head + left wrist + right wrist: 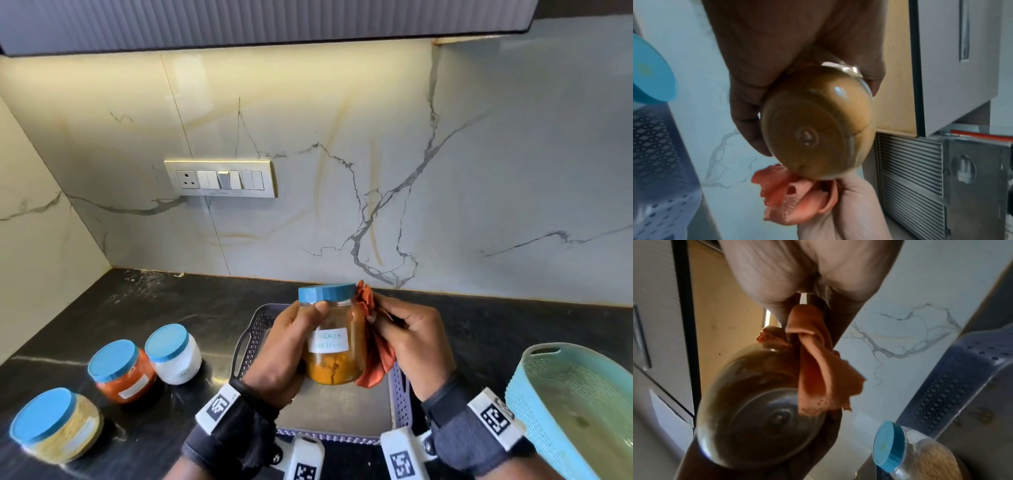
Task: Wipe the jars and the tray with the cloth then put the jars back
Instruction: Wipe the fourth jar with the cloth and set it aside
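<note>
My left hand point(291, 346) grips a tall jar of yellow-orange powder point(337, 356) with a blue lid and white label, held upright above the purple perforated tray point(253, 339). Pressed to the jar's right side is an orange cloth point(375, 349), bunched in my right hand point(411, 339). From below, the left wrist view shows the jar's round base point(818, 129) and the cloth point(797, 194) beside it. The right wrist view shows the cloth point(822, 363) hanging against the jar point(760, 410). Three other blue-lidded jars stand on the counter to the left: white point(174, 354), red point(121, 371), beige point(56, 425).
A light blue basket point(575, 407) sits at the right, near my right wrist. The black counter point(164, 301) ends at a marble backsplash with a switch plate point(221, 179). An overhead cabinet hangs above.
</note>
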The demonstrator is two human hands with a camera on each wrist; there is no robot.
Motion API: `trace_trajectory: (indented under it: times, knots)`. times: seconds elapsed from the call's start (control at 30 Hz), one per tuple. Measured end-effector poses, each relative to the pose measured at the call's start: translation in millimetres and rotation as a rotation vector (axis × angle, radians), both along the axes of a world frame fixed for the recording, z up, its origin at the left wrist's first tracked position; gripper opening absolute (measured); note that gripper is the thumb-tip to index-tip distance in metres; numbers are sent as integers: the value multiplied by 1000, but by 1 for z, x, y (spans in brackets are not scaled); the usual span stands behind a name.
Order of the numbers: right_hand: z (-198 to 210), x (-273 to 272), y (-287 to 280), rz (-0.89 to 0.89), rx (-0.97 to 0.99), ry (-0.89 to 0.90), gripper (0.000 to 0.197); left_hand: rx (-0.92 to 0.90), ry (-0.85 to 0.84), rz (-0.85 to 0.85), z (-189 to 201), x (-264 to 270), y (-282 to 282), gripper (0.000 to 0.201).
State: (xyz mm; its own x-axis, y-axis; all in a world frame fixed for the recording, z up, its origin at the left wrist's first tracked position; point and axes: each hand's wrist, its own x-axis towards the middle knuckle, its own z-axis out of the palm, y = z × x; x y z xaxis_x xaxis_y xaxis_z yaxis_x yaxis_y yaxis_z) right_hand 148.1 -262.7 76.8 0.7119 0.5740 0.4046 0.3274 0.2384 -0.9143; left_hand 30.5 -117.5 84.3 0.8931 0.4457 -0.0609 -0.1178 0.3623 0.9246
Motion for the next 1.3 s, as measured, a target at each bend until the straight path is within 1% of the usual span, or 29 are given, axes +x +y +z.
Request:
trace_trajectory:
  times: [0.07,0.1,0.17,0.2,0.27,0.33,0.4,0.47,0.53,0.6,0.63,0.7,0.73,0.77,0.83,0.9,1.0,1.1,1.17,1.3]
  knots:
    - [0,-2,-1,-38,-25,-110,35,72,-2,14,4,-1,1,55]
    - [0,-4,-1,-72,-38,-177,34,104,11,24,6,-1,1,55]
    - [1,-10,-3,-135,-43,-307,36,156,40,61,5,-3,3,66]
    - [1,-15,-3,-160,-41,-388,37,164,46,88,5,-4,3,69]
    - [3,-25,-2,-185,-40,-569,35,139,42,131,6,-8,6,63]
    - [1,-37,-1,-163,-48,-725,32,109,30,166,7,-15,9,53]
    - [-5,-46,0,-109,-72,-838,31,99,36,218,9,-25,12,48]
    - [-14,-52,0,-14,-109,-929,27,90,51,279,8,-37,18,48]
    - [-22,-52,-1,89,-152,-970,25,86,61,306,4,-50,24,51]
    - [-33,-51,1,137,-181,-960,22,137,98,312,-1,-64,33,52]
    - [-37,-50,-2,130,-194,-935,26,181,128,297,-4,-68,35,50]
    - [-46,-55,5,153,-182,-836,49,291,218,290,-7,-85,46,47]
    - [-49,-57,8,166,-177,-782,54,343,254,286,-8,-93,49,49]
    - [-52,-61,12,181,-168,-732,55,400,293,304,-9,-102,54,55]
    - [-54,-70,23,209,-166,-675,50,546,375,379,-18,-125,67,64]
    - [-54,-77,32,175,-177,-682,39,650,441,420,-24,-147,80,65]
    - [-51,-79,45,128,-175,-645,30,658,531,436,-27,-177,99,67]
    - [-49,-82,58,90,-198,-594,30,742,668,481,-37,-206,124,68]
    - [-50,-85,68,78,-214,-580,29,826,785,496,-48,-222,143,75]
    - [-49,-93,82,62,-255,-581,46,1005,922,433,-67,-238,168,81]
